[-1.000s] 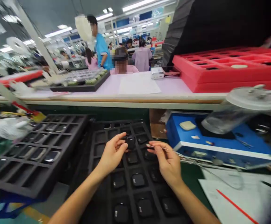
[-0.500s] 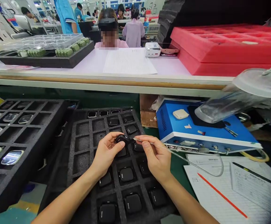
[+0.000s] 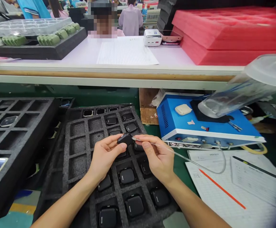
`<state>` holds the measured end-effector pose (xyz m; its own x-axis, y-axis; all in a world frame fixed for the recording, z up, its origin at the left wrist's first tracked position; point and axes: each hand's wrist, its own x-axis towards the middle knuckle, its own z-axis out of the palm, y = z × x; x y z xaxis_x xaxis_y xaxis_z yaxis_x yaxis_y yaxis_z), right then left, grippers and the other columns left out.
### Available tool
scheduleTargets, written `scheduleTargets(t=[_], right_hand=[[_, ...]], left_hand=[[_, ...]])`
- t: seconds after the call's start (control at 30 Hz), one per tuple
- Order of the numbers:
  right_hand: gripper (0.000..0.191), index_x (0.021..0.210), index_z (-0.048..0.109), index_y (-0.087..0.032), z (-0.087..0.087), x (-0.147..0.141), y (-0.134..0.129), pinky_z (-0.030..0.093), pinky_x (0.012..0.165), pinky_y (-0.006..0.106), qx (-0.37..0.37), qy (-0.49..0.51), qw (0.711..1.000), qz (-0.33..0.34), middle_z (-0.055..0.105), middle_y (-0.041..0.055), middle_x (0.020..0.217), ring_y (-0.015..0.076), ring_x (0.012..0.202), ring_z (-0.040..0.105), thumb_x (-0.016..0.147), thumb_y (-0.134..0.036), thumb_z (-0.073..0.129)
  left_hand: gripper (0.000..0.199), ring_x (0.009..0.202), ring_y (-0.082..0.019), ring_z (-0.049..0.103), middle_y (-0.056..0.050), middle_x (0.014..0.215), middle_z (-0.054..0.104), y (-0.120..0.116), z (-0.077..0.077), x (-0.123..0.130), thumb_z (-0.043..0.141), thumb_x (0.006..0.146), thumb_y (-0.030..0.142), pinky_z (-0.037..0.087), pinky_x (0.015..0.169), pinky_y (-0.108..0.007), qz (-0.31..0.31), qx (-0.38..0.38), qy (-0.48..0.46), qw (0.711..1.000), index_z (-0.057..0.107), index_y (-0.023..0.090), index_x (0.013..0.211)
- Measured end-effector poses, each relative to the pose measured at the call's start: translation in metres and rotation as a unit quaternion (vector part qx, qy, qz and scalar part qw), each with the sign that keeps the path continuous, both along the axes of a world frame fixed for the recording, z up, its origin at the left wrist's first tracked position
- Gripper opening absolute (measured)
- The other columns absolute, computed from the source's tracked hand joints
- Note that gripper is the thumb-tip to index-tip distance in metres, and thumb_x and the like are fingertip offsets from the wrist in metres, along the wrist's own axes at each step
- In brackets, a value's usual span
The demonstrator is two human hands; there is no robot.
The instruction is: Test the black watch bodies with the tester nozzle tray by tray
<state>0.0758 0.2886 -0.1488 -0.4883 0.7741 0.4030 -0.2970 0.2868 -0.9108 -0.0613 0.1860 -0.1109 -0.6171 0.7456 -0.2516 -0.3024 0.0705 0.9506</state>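
Observation:
Above the black foam tray [image 3: 77, 155], my left hand [image 3: 106, 154] pinches a small black watch-like case [image 3: 125, 138] between thumb and fingers. My right hand [image 3: 158, 157] grips a thin metal-tipped tool [image 3: 138, 139], its tip at the right edge of the case; whether they touch is hard to tell. A clear tube [image 3: 195, 164] runs from the tool past my right hand towards the blue box [image 3: 211, 126]. Several similar black cases [image 3: 134, 205] lie in the tray's compartments below and around my hands.
Another foam tray [image 3: 16, 157] with watch-like pieces stands left. Papers [image 3: 214, 196] with a red stick [image 3: 222, 189] lie right. A clear cylinder [image 3: 233, 91] leans over the blue box. Across the back runs a shelf [image 3: 81, 71] with red foam trays [image 3: 230, 38]; people sit beyond.
The view has shifted slightly, so the shelf and trays appear higher and further left. The case in my left hand is turned to show more of its flat black face.

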Motion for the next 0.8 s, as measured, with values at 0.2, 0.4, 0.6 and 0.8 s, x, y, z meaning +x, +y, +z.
scheduleTargets(t=[0.2,0.4,0.6,0.8], right_hand=[[0.016,0.105,0.074,-0.025,-0.0007,0.0006,0.0006,0.065,0.087,0.038,-0.002,-0.004,1.000,0.001,0.077,0.0055,0.108,0.0209,0.099,0.075,0.099,-0.027,0.059],[0.016,0.105,0.074,-0.025,-0.0010,0.0002,0.0009,0.065,0.087,0.037,-0.001,0.007,1.000,0.005,0.077,0.0047,0.107,0.0199,0.098,0.075,0.099,-0.024,0.059],[0.017,0.106,0.074,-0.025,-0.0013,-0.0001,0.0010,0.065,0.087,0.035,-0.001,0.017,1.000,0.010,0.077,0.0044,0.107,0.0189,0.098,0.074,0.099,-0.021,0.059],[0.017,0.106,0.074,-0.025,-0.0005,0.0001,0.0011,0.065,0.085,0.035,-0.003,0.014,1.000,0.008,0.077,0.0045,0.106,0.0191,0.098,0.074,0.099,-0.022,0.059]], left_hand=[[0.043,0.090,-0.024,0.076,-0.009,0.099,0.081,0.0004,-0.0007,0.0001,0.093,0.062,0.029,0.062,0.084,-0.036,0.002,0.000,0.001,1.000,0.079,0.018,0.101],[0.043,0.092,-0.023,0.076,-0.009,0.101,0.081,0.0009,-0.0004,0.0009,0.092,0.063,0.028,0.061,0.087,-0.034,-0.001,0.004,0.004,1.000,0.079,0.017,0.103],[0.041,0.088,-0.019,0.077,-0.009,0.103,0.081,0.0000,0.0003,0.0018,0.092,0.065,0.026,0.060,0.084,-0.027,-0.003,0.001,0.001,1.000,0.079,0.016,0.103],[0.041,0.089,-0.020,0.077,-0.009,0.104,0.080,0.0002,-0.0016,0.0014,0.092,0.065,0.027,0.059,0.086,-0.027,-0.003,0.002,0.004,1.000,0.079,0.017,0.102]])
